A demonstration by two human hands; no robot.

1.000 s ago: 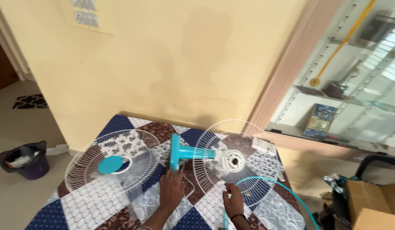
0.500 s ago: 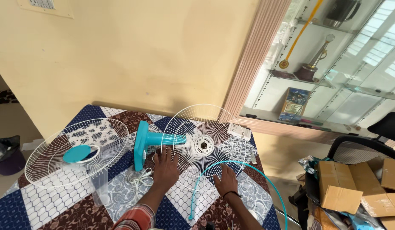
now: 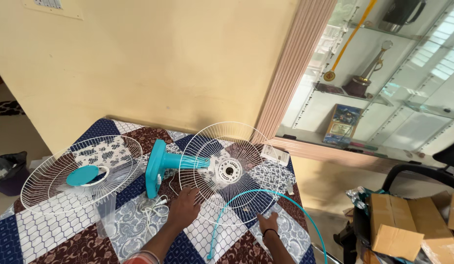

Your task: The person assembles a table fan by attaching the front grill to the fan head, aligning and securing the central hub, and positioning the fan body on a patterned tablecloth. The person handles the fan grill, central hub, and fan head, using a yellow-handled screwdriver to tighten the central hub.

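Both hands (image 3: 184, 208) withdrew; grille (image 3: 228, 171) overlaps.

head view, high, angled down at table (image 3: 51, 230)

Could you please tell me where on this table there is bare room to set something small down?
The patterned cloth lies bare at the near left corner, below the front guard and left of the clear blade. A narrower strip shows at the far edge behind the teal stand. It is crowded around the rear guard, teal ring, white cord and both hands.
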